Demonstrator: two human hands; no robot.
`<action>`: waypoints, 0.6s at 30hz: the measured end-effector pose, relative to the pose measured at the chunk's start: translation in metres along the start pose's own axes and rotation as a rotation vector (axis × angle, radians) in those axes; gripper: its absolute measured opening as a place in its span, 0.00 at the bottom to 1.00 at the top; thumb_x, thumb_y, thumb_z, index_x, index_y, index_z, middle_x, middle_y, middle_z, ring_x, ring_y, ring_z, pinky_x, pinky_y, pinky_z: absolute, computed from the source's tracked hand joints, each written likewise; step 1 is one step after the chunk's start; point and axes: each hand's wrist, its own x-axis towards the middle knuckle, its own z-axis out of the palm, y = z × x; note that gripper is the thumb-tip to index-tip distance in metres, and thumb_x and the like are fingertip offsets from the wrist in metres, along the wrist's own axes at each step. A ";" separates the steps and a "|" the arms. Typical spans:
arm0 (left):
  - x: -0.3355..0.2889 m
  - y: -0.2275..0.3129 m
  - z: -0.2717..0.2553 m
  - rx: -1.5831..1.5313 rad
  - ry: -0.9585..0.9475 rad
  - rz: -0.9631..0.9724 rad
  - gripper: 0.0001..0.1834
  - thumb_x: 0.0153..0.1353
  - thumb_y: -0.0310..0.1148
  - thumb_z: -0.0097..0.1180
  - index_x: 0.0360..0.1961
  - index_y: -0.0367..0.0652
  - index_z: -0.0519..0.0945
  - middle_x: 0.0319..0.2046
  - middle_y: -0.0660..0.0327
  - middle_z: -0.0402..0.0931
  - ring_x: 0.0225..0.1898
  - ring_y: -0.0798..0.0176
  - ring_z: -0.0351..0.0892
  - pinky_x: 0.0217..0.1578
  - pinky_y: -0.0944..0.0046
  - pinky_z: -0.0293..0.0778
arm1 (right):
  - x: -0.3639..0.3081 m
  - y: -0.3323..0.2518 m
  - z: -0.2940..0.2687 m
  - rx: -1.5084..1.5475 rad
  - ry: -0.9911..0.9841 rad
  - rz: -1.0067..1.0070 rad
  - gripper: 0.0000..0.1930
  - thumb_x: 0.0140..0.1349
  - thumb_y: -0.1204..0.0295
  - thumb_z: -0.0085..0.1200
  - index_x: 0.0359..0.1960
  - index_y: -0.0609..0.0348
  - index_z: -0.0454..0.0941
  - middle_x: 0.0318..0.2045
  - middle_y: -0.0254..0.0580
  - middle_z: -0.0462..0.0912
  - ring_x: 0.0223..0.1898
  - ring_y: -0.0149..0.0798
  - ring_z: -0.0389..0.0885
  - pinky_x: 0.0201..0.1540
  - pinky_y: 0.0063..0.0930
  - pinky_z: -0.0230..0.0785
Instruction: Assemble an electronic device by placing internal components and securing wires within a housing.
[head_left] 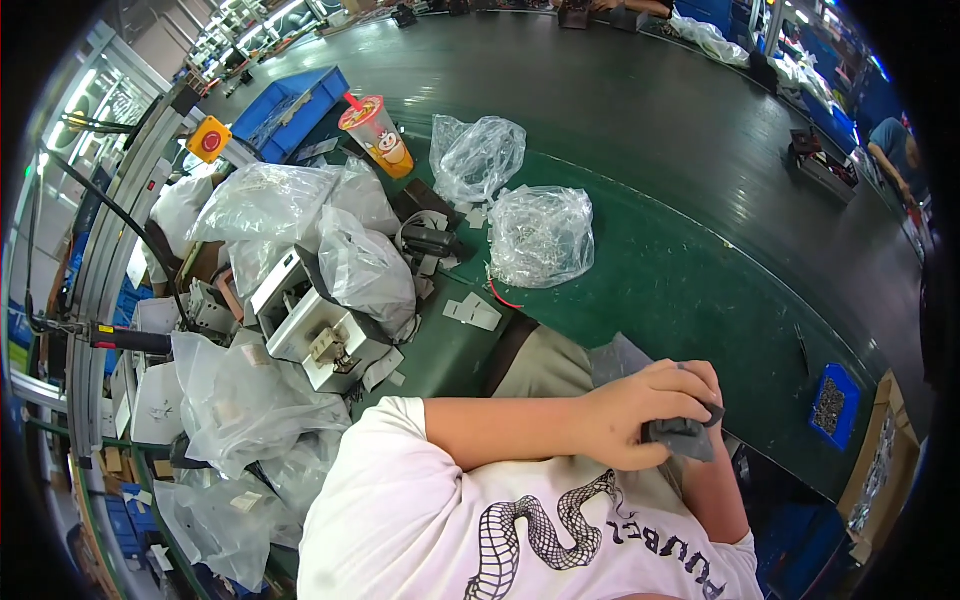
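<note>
- Left hand (635, 415) reaches across the body, forearm nearly level, fingers curled around one dark grey piece (680, 437).
- Right hand (703, 377), its forearm angled upward, sits just behind the left, mostly hidden; I cannot tell how its fingers close.
- That piece is in front of the shirt (400, 500), near the edge of the green table (650, 280).
- Beyond the hands: two clear bags (541, 236), one drink cup (377, 137).
- At far right: one small blue tray (836, 372).

Two near hands (622, 415), at least one black thing (676, 429) held, one cup (382, 138), two blue trays (322, 110) and two round bags (541, 235) on the table (670, 270), four or more loose bags (235, 400) heaped left.
</note>
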 end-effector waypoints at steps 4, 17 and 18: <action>-0.003 0.011 -0.013 0.329 -0.176 0.002 0.27 0.47 0.31 0.63 0.53 0.39 0.79 0.50 0.52 0.77 0.50 0.45 0.80 0.48 0.51 0.79 | -0.001 -0.029 0.074 -1.353 0.249 -0.193 0.04 0.68 0.68 0.50 0.38 0.52 0.76 0.36 0.28 0.76 0.41 0.30 0.78 0.41 0.32 0.70; 0.001 0.001 -0.004 -0.221 -0.028 -0.542 0.50 0.74 0.56 0.44 0.79 0.38 0.31 0.80 0.44 0.29 0.80 0.49 0.29 0.76 0.53 0.33 | 0.001 0.008 0.019 -1.403 0.195 -0.104 0.33 0.72 0.64 0.47 0.75 0.60 0.52 0.74 0.51 0.57 0.74 0.47 0.58 0.75 0.41 0.50; 0.002 -0.001 -0.009 -0.251 -0.034 -0.575 0.50 0.74 0.57 0.43 0.79 0.39 0.31 0.80 0.44 0.29 0.81 0.49 0.30 0.76 0.53 0.33 | 0.010 0.011 0.031 -1.377 0.230 0.086 0.34 0.73 0.62 0.45 0.77 0.61 0.50 0.75 0.51 0.55 0.76 0.47 0.55 0.77 0.42 0.46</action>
